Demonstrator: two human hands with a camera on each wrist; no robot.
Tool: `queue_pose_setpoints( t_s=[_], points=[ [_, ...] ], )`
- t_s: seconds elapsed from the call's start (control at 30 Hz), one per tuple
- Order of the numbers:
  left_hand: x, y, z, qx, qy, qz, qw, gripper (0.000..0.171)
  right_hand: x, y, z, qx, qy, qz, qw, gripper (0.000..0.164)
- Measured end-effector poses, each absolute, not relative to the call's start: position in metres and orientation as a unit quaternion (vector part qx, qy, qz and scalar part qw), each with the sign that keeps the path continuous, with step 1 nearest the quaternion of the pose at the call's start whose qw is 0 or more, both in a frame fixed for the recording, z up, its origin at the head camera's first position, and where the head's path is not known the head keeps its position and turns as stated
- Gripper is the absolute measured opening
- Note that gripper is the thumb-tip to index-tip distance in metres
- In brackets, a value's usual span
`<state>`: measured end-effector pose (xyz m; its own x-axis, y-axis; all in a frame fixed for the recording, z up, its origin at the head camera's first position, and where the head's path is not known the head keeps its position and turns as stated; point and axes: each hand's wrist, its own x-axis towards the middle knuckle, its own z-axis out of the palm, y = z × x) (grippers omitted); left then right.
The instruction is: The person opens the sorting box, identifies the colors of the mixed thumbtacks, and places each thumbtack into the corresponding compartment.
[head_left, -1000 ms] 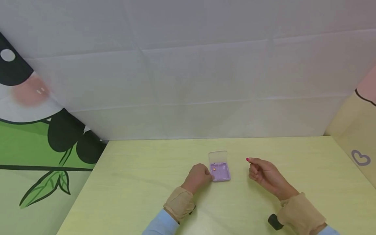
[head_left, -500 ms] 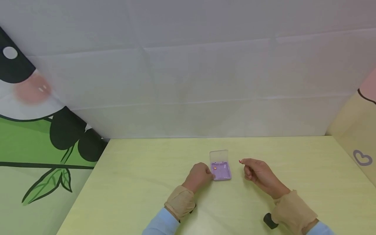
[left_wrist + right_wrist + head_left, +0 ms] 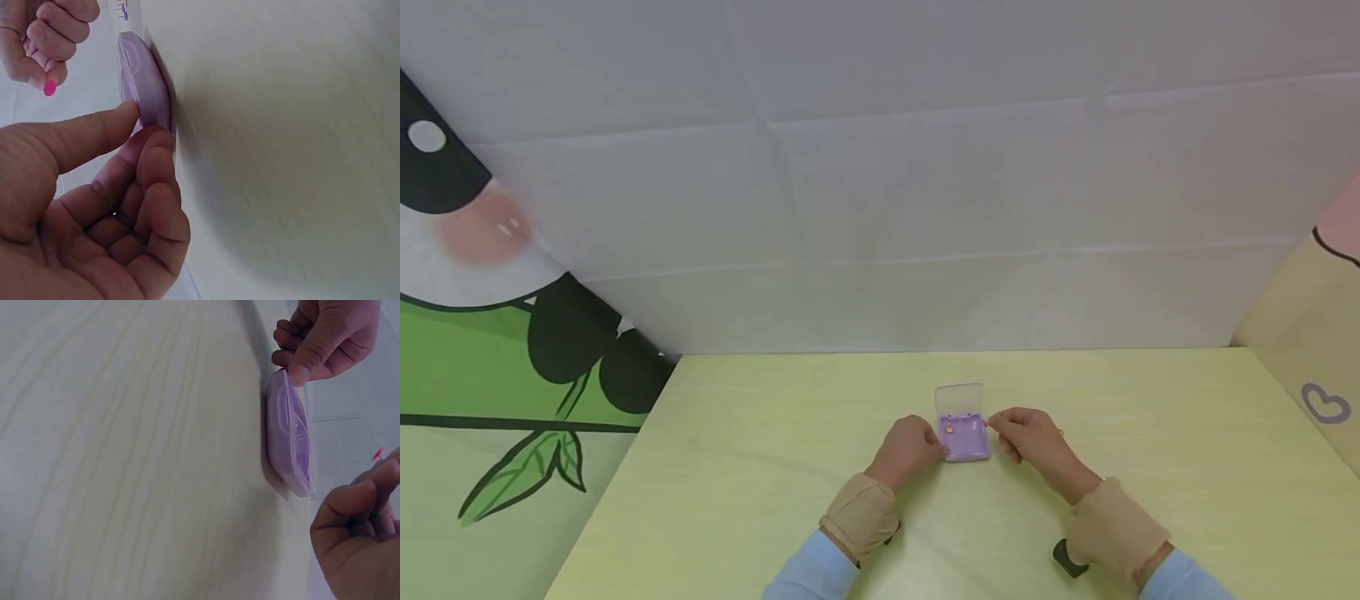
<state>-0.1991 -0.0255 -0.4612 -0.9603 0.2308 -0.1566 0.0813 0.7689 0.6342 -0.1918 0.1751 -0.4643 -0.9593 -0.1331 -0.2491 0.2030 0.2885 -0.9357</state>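
A small purple box (image 3: 967, 443) sits on the table with its clear lid (image 3: 958, 398) raised at the back. One little orange-yellow round piece (image 3: 950, 430) lies inside it, at the left. My left hand (image 3: 907, 454) pinches the box's near left corner between thumb and index finger, as the left wrist view confirms. Just off the box's right edge, my right hand (image 3: 1033, 442) holds a pink thumbtack (image 3: 378, 454) by the fingertips. Its flat round head and thin stem show in the right wrist view; the fingers hide part of the stem.
The pale yellow table (image 3: 760, 467) meets a white cloth wall (image 3: 880, 208) behind. Printed panels stand at both sides. A black wrist device (image 3: 1069, 558) hangs under the right wrist's tan band.
My right hand has moved left with the pink thumbtack, from well right of the box to its right edge. The left hand still holds the box's corner.
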Motion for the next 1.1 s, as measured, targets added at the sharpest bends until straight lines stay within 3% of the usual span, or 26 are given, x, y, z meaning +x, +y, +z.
queue_pose_setpoints(
  t_s=[0.4,0.87,1.1],
  points=[
    [-0.197,-0.024,-0.458,0.086,0.935,0.325,0.112,0.018,-0.203,0.152,-0.462,0.052,0.844,-0.523,0.109,0.026],
    [-0.199,-0.024,-0.459,0.088,0.935,0.325,0.11,0.026,-0.213,0.137,-0.47,-0.04,0.912,-0.404,0.061,0.016],
    [-0.198,-0.025,-0.458,0.089,0.934,0.329,0.111,0.046,-0.215,0.132,-0.471,-0.082,0.921,-0.377,0.048,0.015]
  ],
)
